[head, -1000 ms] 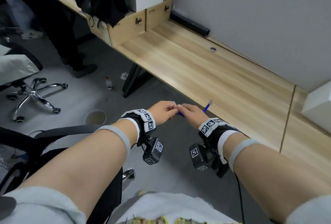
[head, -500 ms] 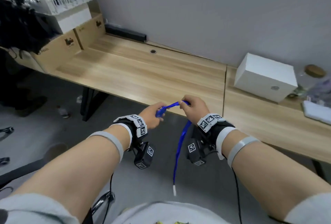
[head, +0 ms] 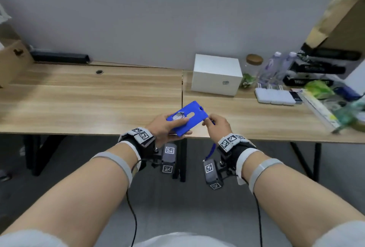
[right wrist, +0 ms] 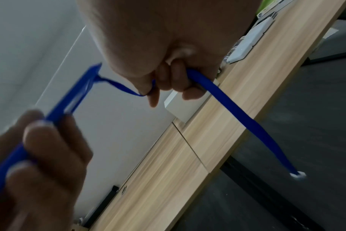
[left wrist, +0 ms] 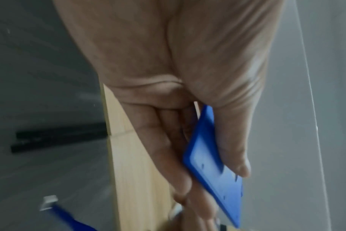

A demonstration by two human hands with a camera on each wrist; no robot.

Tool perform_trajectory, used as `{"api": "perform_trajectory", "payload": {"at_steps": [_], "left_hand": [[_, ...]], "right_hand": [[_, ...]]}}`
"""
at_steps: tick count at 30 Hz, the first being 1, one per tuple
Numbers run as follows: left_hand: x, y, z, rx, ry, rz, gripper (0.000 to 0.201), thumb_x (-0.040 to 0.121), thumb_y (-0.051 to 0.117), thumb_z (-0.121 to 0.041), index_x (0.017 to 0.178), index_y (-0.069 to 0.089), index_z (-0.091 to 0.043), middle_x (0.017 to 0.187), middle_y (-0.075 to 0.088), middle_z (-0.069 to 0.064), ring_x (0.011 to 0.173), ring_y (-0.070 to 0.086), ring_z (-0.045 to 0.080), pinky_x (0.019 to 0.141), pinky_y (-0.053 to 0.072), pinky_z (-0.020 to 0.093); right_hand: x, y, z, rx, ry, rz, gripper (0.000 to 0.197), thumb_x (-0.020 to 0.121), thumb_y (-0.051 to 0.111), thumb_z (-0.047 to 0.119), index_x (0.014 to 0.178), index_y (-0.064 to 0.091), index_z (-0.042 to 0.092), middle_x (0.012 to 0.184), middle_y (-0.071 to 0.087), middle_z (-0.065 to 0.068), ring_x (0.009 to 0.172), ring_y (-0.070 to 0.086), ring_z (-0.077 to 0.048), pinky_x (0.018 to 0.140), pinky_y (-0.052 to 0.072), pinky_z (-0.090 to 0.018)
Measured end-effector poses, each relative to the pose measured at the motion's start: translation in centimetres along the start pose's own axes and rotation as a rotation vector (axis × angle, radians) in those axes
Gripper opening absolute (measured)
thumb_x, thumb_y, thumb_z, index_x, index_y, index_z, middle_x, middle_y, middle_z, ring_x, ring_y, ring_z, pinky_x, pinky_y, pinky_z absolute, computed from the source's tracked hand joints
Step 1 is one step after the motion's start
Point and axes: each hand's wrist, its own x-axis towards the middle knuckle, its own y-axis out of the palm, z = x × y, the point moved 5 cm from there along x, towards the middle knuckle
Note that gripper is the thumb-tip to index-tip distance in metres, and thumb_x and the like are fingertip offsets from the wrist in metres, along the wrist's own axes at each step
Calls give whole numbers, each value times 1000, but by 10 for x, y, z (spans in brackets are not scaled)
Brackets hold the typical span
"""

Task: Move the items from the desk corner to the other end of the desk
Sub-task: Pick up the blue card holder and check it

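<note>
A blue card holder [head: 187, 118] is held flat above the front edge of the wooden desk [head: 88, 100]. My left hand [head: 167, 128] grips its near end, thumb on top and fingers underneath, as the left wrist view shows on the blue card holder [left wrist: 213, 168]. My right hand [head: 217, 126] grips the blue lanyard [right wrist: 237, 115] fixed to the holder's far corner. The strap runs through the curled fingers [right wrist: 180, 78] and hangs down past the desk edge to a white end piece [right wrist: 297, 174]. The lanyard [head: 211, 150] dangles below my right wrist.
A white box [head: 216, 74] stands at the back on the right desk section. Right of it lie a cork-lidded jar [head: 254, 61], water bottles [head: 276, 66], white flat packs [head: 274, 96] and mixed clutter [head: 325, 92]. A black bar [head: 59, 57] and cardboard box [head: 11, 62] sit at back left.
The view has swung right along the desk to the cluttered end. The left hand, which pinched the lanyard before, now grips the blue card holder; the right hand still holds the strap.
</note>
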Motion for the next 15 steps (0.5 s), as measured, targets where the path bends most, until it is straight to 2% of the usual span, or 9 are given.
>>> {"api": "perform_trajectory", "payload": {"at_steps": [1, 4, 7, 8, 11, 15], "left_hand": [[6, 16, -1, 0, -3, 14, 22, 89, 71, -21, 109, 68, -12, 86, 75, 7, 76, 75, 21, 65, 58, 26], [25, 56, 1, 14, -8, 48, 18, 91, 69, -27, 104, 69, -15, 84, 73, 6, 65, 68, 16, 67, 60, 28], [43, 86, 7, 1, -34, 108, 20, 95, 63, -29, 111, 67, -17, 86, 70, 5, 61, 61, 16, 70, 60, 34], [49, 94, 9, -1, -41, 125, 20, 96, 62, -30, 110, 67, -17, 86, 70, 5, 61, 60, 17, 73, 60, 36], [70, 113, 14, 44, -43, 158, 20, 96, 62, -29, 109, 67, -15, 85, 71, 6, 63, 60, 18, 80, 60, 43], [107, 133, 20, 136, 2, 131, 9, 96, 62, -22, 100, 67, -16, 88, 70, 9, 60, 59, 19, 80, 58, 44]], "right_hand": [[-3, -1, -6, 17, -11, 43, 22, 94, 52, 23, 76, 64, 20, 74, 61, -3, 68, 53, -22, 67, 38, -30], [-9, -9, -19, 75, -28, 118, 23, 96, 47, 20, 82, 65, 23, 87, 69, -3, 79, 59, -22, 75, 46, -33], [-13, -23, -27, 137, -17, 161, 25, 97, 42, 12, 82, 59, 22, 72, 54, 9, 64, 47, -7, 61, 37, -23], [-14, -28, -30, 155, -8, 167, 24, 97, 40, 11, 84, 58, 20, 70, 51, 10, 62, 44, -5, 59, 35, -23], [-16, -46, -45, 183, 31, 172, 32, 99, 39, 14, 72, 53, 21, 64, 47, 7, 58, 43, -8, 58, 35, -24], [-7, -78, -74, 121, 60, 119, 35, 99, 48, 21, 64, 54, 22, 60, 42, 6, 54, 40, -9, 56, 32, -25]]}}
